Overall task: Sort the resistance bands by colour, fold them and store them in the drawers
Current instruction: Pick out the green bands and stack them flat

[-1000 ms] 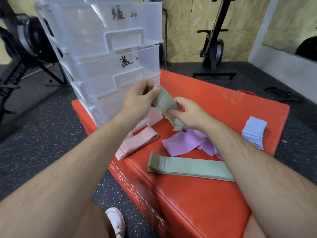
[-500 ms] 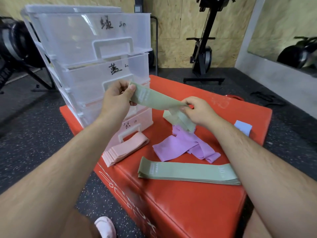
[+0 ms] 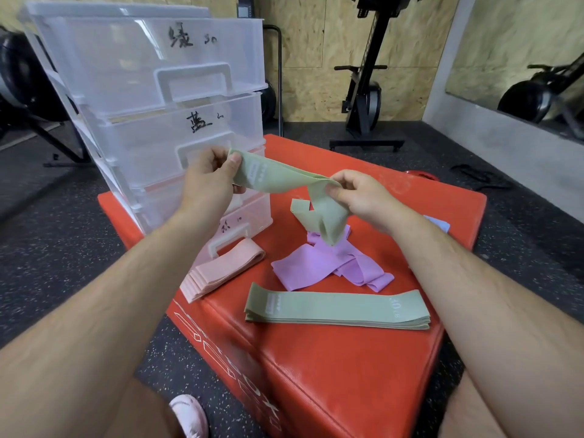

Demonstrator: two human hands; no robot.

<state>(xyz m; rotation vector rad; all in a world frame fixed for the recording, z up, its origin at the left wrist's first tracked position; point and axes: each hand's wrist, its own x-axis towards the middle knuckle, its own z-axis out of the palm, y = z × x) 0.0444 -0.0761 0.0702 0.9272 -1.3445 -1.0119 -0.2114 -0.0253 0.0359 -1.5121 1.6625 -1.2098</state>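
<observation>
I hold a green resistance band (image 3: 278, 177) in the air above the red box (image 3: 347, 374). My left hand (image 3: 208, 181) pinches one end of it near the drawers. My right hand (image 3: 357, 197) pinches it further along, and the rest hangs down in a twisted loop. A flat stack of green bands (image 3: 338, 306) lies near the front of the box. Loose purple bands (image 3: 328, 263) lie crumpled in the middle. A stack of pink bands (image 3: 221, 270) rests by the lowest drawer. The clear plastic drawer unit (image 3: 151, 99) stands at the back left, its drawers labelled in black marker.
A bit of blue bands (image 3: 439, 223) shows behind my right forearm at the box's right edge. Gym machines (image 3: 366, 90) stand on the dark rubber floor behind. My shoe (image 3: 189, 415) is on the floor by the box's front corner.
My hands have moved apart, drawing the bunched green band out into a longer span between them. The view has shifted, so the blue stack is now mostly hidden behind my right arm.
</observation>
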